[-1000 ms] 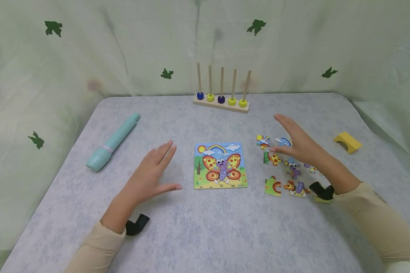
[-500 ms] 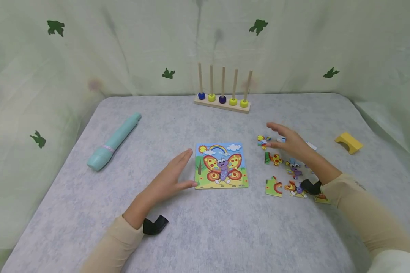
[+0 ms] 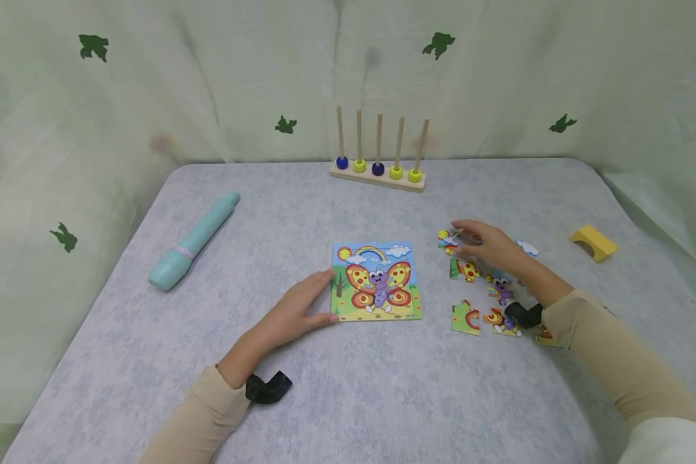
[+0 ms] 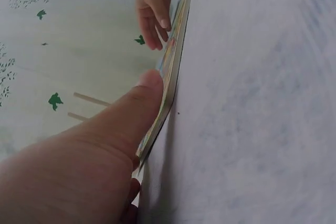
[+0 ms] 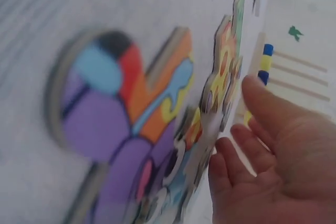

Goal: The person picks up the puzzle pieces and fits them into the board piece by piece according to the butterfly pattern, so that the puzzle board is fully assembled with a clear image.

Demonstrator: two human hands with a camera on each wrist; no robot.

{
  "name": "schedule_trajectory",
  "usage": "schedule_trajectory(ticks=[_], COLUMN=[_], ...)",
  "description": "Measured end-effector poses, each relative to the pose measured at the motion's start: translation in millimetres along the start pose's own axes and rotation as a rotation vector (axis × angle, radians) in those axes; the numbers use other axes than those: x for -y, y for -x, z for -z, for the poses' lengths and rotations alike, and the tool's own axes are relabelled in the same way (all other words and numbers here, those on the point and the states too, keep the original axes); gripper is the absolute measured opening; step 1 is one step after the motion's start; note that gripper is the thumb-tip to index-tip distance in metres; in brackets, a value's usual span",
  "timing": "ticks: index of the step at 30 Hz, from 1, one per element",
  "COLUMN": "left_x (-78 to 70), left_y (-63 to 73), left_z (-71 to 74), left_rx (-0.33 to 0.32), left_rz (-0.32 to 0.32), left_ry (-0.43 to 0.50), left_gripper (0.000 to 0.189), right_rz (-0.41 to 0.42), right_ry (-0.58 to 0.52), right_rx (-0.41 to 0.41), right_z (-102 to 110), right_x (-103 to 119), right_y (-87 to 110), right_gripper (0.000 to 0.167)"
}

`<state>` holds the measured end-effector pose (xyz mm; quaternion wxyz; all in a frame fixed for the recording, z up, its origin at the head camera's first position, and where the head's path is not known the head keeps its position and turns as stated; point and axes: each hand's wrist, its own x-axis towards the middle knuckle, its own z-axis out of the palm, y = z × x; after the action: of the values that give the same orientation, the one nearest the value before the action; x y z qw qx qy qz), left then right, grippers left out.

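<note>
1. A square, flat puzzle board printed with a purple butterfly with red and yellow wings point(image 3: 377, 283) lies on a pale grey, mottled surface point(image 3: 383, 399), right of the middle of the frame.
2. The left hand point(image 3: 287, 314), below the centre, reaches the board's left edge: its fingertips meet that edge and its thumb lies at the lower left corner. Its grip is spread, thumb and fingers apart.
3. The right hand point(image 3: 492, 246), right of centre, is over the top of a group of loose puzzle pieces; its grip is parted, thumb and fingertips with a gap between them.
4. Nearest it are a piece with a yellow sun point(image 3: 444, 236) and, below that, a green piece with a red and yellow wing point(image 3: 464, 270).
5. Lower in the group lies a green piece with a red curl point(image 3: 465, 318); a white cloud piece point(image 3: 528, 247) shows beyond the hand.
6. A wooden rack with five upright pegs and blue and yellow beads point(image 3: 377, 179) stands at upper centre.
7. A long, tapering teal object point(image 3: 194, 241) lies at left; a yellow arch-shaped block point(image 3: 594, 243), at right.
</note>
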<state>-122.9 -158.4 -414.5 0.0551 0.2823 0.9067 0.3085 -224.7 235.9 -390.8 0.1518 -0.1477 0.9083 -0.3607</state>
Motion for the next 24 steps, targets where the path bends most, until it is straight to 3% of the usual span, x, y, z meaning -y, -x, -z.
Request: schedule_trajectory(ticks=[5,14,18,24], left_x=[0.3,-2.2,-2.5,-0.7], left_y=[0.2,0.8,0.6,0.8], left_z=[-2.3,-1.0,-1.1,-1.3], left_rx=[0.031,0.036,0.033,0.025], left_rz=[0.008,0.016,0.010,0.001], left_ry=[-0.069,-0.088,-0.088,-0.093], left_gripper=[0.077,0.074,0.073,0.074], right_rz=[0.022,0.072,0.114,0.239], right_ry=[0.086,0.165,0.163,0.094], right_rx=[-0.019,-0.040,-0.089,-0.147], right_z=[-5,-5,-4,-9], right_x=[0,13,30,79], right_y=[-3.4,-3.6,-1.6,6.3], right_gripper=[0.055,0.048,0.046,0.045])
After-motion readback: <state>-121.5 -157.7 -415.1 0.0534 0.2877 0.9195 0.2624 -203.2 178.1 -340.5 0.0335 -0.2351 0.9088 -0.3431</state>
